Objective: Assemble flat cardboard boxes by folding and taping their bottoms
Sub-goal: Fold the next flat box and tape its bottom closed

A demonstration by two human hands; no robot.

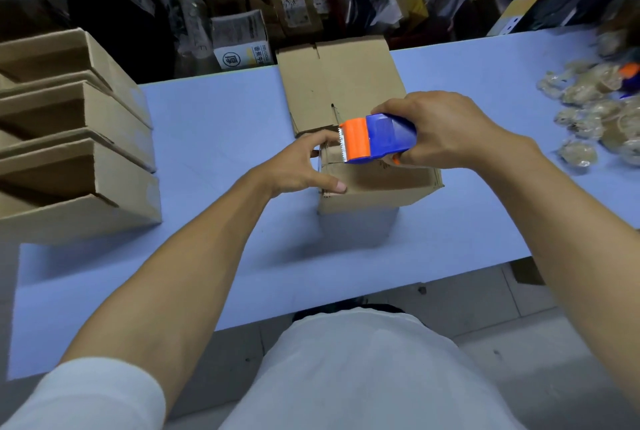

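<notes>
A small cardboard box [377, 187] stands on the blue table [214, 138], its folded flaps facing up. My left hand [298, 166] grips the box's left end, thumb on the near side and fingers over the top edge. My right hand [446, 133] grips a blue and orange tape dispenser [377, 138] held just above the box top, its toothed blade pointing left towards my left fingers. Behind the box lies a stack of flat cardboard boxes [336, 83].
Three assembled boxes [79, 138] sit open side up along the table's left edge. Several clear wrapped packets [595, 114] lie at the right. Shelving with bags and packages [311, 6] runs behind the table. The table's near edge is at my waist.
</notes>
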